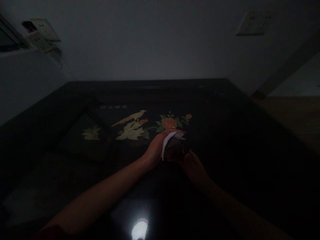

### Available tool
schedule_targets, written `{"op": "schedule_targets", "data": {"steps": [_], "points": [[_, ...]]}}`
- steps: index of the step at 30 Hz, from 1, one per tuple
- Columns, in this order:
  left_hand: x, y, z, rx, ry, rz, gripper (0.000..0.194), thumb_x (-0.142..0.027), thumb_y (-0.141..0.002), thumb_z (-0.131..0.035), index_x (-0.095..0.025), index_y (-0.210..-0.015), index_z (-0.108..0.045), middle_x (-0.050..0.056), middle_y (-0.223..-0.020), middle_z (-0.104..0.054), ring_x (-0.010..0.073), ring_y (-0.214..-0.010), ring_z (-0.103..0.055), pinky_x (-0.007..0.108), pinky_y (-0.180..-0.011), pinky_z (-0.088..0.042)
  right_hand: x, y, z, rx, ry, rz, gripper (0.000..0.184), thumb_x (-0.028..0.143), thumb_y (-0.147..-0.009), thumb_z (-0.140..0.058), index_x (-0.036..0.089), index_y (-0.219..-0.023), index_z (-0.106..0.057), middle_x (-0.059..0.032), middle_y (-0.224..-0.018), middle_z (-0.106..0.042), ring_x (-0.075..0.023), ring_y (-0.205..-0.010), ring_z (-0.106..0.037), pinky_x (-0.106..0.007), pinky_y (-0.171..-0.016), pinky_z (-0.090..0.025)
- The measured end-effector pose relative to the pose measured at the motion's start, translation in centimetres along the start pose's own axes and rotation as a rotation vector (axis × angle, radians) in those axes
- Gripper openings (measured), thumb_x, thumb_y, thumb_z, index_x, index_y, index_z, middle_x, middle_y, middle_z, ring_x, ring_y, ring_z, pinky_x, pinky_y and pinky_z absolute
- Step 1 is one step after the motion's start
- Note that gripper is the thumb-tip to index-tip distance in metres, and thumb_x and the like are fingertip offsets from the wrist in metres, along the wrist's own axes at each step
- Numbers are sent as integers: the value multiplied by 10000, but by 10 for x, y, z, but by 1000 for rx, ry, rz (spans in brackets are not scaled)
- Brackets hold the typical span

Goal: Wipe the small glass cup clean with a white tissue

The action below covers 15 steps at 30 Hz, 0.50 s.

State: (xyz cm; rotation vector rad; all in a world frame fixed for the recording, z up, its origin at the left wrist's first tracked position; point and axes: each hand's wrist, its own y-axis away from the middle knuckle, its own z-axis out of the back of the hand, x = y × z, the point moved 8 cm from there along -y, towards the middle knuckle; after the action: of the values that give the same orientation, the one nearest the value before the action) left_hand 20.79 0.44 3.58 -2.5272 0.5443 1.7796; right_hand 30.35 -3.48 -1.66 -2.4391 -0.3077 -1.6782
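Observation:
The scene is very dark. My left hand (pixel 155 148) is curled round a white cloth or tissue (pixel 168 141) and presses it against a small dark rounded object (pixel 176 150). From the right, my right hand (pixel 193 166) grips that same dark object. I cannot make out what the object is. Both hands hover just above a black lacquered table (pixel 237 140) inlaid with a bird (pixel 131 117) and a flower (pixel 170 123).
A lamp glare (pixel 140 229) reflects off the table's near edge. Wall sockets (pixel 255 23) sit on the pale wall at upper right, with more fittings (pixel 41 33) at upper left. A wooden floor (pixel 295 116) shows to the right of the table.

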Motion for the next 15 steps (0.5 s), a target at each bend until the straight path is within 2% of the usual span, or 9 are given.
{"op": "schedule_targets", "data": {"steps": [3,6,10,15], "points": [[-4,3,6,-20,-112,-137,396,-394,-895,-383,-166,-1035,-675,64,-1040,-700,213,-945,-634,297,-835,-467,2,-2,0,-16,-5,5,458,565,-824,-570,284,-1185,-592,-68,-1179,-635,-268,-1102,-593,-484,-932,-501],[-10,11,7,-52,-321,-270,435,-444,-931,-344,-175,-1110,-635,80,-1115,-667,220,-1002,-610,307,-860,-448,10,-2,3,-58,73,38,498,573,-795,-603,271,-1191,-582,-74,-1167,-636,-266,-1091,-593,-480,-955,-480],[-27,26,-2,-49,-580,-492,457,-422,-961,-270,-162,-1103,-620,107,-1161,-632,222,-1067,-579,325,-921,-416,21,-1,1,-68,232,69,600,630,-775,-579,229,-1220,-552,-96,-1191,-628,-285,-1126,-568,-462,-994,-432],[-39,37,-17,25,-833,-740,403,-354,-965,-268,-174,-1097,-603,114,-1114,-641,222,-1101,-556,364,-958,-398,25,1,2,-108,360,75,578,620,-779,-577,192,-1167,-581,-97,-1143,-655,-285,-1048,-600,-412,-919,-470]]}}
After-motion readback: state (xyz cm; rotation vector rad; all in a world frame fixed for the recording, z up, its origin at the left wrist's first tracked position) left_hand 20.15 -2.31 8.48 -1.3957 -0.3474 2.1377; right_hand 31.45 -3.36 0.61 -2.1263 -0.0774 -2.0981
